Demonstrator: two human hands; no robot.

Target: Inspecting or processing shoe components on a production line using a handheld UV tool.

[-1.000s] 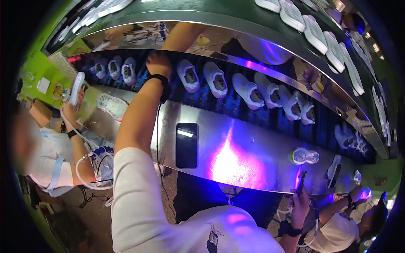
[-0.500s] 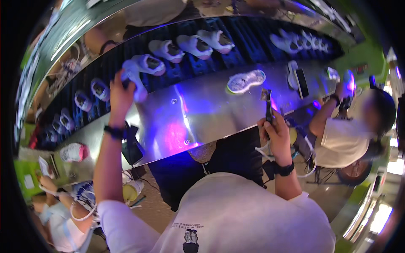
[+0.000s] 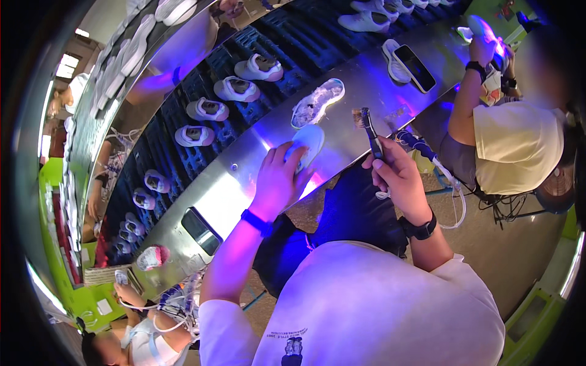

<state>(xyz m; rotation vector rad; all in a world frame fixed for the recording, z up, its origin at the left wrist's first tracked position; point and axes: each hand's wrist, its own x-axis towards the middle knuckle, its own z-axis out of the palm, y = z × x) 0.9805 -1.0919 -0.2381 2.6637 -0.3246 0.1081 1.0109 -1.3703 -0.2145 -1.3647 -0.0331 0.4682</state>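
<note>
My left hand [image 3: 278,177] is closed around a pale, smooth shoe sole [image 3: 310,139], tinted blue by the light, over the steel table. Its fingers cover the near end. My right hand [image 3: 400,174] grips a brush [image 3: 370,131] by its dark handle, the brown bristle head tilted up and to the left over the table edge. Just beyond the held sole, another sole [image 3: 318,102] lies with its whitish, uneven hollow side up; the brush is apart from both.
Along the far side runs a dark slatted conveyor [image 3: 165,116] bearing several white shoes [image 3: 238,89]. A phone [image 3: 415,67] rests against a pale sole at right; another phone [image 3: 201,230] lies at left near a pink-and-white shoe [image 3: 152,258]. Co-workers sit on both sides.
My left hand has brought the pale sole from the conveyor back and to the right, over the table. The brush stays in my right hand. The whole view has turned.
</note>
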